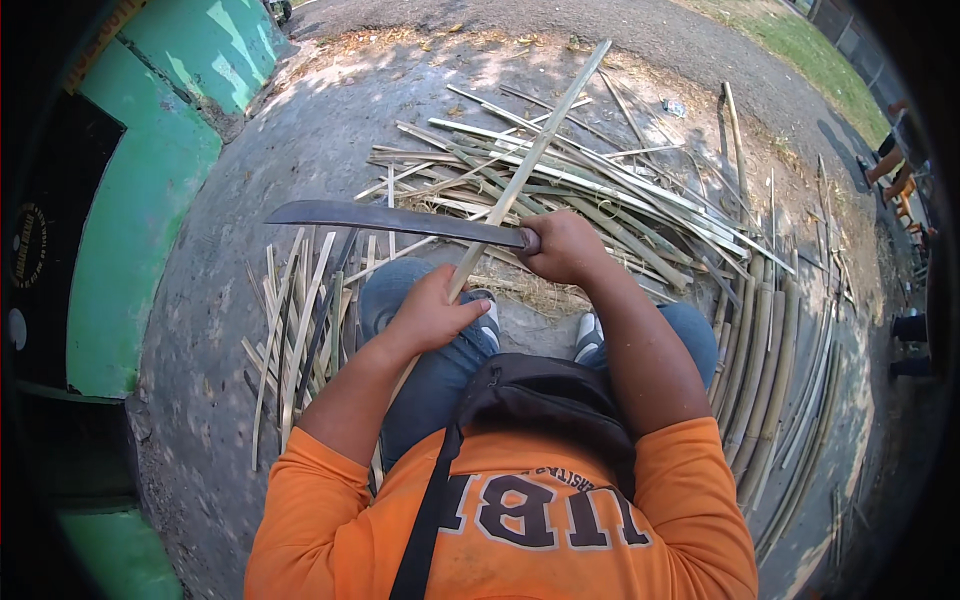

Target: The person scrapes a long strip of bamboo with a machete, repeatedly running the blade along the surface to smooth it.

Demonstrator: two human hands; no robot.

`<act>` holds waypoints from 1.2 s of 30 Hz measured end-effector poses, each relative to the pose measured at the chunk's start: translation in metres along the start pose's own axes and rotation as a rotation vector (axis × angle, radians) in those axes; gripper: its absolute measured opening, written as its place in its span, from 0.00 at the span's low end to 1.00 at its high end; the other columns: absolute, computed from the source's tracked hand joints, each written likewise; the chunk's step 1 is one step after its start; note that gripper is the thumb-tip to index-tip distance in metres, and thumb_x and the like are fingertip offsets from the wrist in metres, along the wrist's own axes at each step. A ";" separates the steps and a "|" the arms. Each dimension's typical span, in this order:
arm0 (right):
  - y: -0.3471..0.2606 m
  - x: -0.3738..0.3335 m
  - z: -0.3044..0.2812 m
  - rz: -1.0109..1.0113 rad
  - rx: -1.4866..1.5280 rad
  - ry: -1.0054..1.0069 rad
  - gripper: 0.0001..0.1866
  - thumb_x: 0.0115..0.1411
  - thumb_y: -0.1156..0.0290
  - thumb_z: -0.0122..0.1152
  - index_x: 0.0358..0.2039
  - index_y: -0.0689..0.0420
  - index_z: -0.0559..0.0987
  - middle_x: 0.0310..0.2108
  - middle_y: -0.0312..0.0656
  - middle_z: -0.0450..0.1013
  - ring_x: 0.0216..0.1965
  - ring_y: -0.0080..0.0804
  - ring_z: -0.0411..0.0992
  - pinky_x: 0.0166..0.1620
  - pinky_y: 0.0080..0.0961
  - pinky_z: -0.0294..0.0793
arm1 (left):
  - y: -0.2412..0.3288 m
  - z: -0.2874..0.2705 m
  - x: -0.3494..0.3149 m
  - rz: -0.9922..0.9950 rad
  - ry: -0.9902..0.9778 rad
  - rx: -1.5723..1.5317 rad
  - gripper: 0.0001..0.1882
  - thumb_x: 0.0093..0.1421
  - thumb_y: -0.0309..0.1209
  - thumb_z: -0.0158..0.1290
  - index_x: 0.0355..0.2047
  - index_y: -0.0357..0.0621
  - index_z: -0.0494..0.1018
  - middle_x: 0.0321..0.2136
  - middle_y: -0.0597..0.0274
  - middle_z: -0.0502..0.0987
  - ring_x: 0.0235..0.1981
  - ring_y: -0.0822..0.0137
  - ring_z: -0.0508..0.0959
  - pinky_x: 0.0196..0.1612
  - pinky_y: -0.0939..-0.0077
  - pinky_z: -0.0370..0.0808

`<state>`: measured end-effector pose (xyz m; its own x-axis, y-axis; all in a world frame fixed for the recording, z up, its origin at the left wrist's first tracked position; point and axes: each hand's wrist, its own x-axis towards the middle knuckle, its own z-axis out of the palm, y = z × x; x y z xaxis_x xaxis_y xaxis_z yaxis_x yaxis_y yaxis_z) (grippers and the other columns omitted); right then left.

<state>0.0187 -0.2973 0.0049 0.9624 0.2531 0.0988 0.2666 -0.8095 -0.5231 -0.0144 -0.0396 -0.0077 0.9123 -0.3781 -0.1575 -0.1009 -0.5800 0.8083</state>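
A long, pale bamboo strip [540, 142] slants from my lap up and away to the far right. My left hand [428, 312] is wrapped round its lower part, above my left knee. In my right hand [565, 247] is the handle of a machete [390, 217], gripped in a fist. Its dark, broad blade points left and crosses the strip just beyond my left hand. Blade and strip appear to touch where they cross. The strip's lower end runs under my left forearm and is partly hidden.
Split bamboo strips [600, 190] lie in a loose heap beyond my feet. More strips [310, 320] lie by my left leg, and long bamboo poles [765, 370] at my right. A green wall [150, 220] stands at the left. Other people [905, 150] are at the far right edge.
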 end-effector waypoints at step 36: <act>0.012 0.004 0.004 0.066 -0.095 0.066 0.11 0.57 0.62 0.57 0.30 0.53 0.83 0.28 0.54 0.79 0.34 0.58 0.78 0.41 0.54 0.78 | 0.006 -0.010 -0.005 -0.073 -0.109 -0.173 0.18 0.51 0.20 0.54 0.44 0.41 0.69 0.23 0.74 0.63 0.22 0.80 0.60 0.25 0.78 0.58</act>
<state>0.0256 -0.3041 -0.0045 0.9785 0.1647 0.1242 0.2034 -0.8707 -0.4477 -0.0150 -0.0338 0.0037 0.8654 -0.4211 -0.2716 0.0419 -0.4793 0.8767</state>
